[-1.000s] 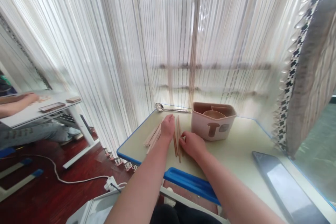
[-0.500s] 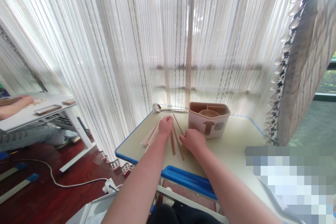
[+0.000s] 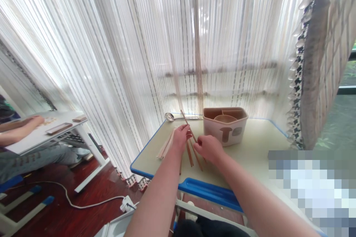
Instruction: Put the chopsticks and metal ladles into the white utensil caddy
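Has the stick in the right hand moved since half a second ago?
Yes, upward in view: the stick had its far tip below the handle of the skimmer; now that tip shows above it.

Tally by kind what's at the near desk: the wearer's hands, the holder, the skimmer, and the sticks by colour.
Hands: 2 (left hand, right hand)
Holder: 1
Skimmer: 1
Brown sticks: at least 4, partly overlapped
Pale sticks: at least 2, too bunched to count exactly
Total: at least 10
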Demonstrator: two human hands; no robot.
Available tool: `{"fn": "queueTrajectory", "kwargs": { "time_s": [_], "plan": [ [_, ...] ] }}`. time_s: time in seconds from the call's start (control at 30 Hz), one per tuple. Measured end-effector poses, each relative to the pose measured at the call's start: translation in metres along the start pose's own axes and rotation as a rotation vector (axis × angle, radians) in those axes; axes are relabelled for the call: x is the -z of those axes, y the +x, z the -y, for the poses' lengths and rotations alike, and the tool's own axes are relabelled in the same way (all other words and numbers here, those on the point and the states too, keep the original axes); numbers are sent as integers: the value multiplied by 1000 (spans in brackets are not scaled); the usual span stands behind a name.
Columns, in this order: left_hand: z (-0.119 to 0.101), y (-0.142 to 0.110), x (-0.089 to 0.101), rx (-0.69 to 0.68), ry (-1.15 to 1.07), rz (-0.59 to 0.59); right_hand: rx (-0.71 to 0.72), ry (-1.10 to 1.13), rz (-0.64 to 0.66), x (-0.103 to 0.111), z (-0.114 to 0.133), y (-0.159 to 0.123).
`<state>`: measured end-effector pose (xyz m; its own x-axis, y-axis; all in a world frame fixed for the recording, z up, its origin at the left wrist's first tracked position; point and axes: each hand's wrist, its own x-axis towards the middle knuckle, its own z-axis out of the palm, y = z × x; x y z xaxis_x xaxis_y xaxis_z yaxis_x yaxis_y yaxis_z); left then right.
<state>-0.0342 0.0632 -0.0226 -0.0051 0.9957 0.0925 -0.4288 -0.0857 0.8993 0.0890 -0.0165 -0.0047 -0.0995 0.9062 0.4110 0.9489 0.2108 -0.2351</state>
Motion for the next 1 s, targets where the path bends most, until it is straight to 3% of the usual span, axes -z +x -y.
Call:
{"fn": "queueTrajectory", "kwargs": {
  "time_s": [0.17,0.3,0.4,0.7,0.83,1.0],
  "plan": [
    [-5,-4,-4,-65,-83,60,122,43,-125,26,-12,-1],
    [-10,-8,-7,-28,-90,70,26,77,-473,46,-28,0],
    [-12,-11,-9,10,-103,69,-82,-13,-695,48,-33,2],
    [-17,-19,-12,38,-90,159,-148,-143,-738,37,-34,8],
    [-20,-17,-13,80,-188,172,-114,-140,-721,35,-39,12],
    [-31,-22,-14,195,-373,303,-58,-117,-683,40,-28,5]
  ]
}}
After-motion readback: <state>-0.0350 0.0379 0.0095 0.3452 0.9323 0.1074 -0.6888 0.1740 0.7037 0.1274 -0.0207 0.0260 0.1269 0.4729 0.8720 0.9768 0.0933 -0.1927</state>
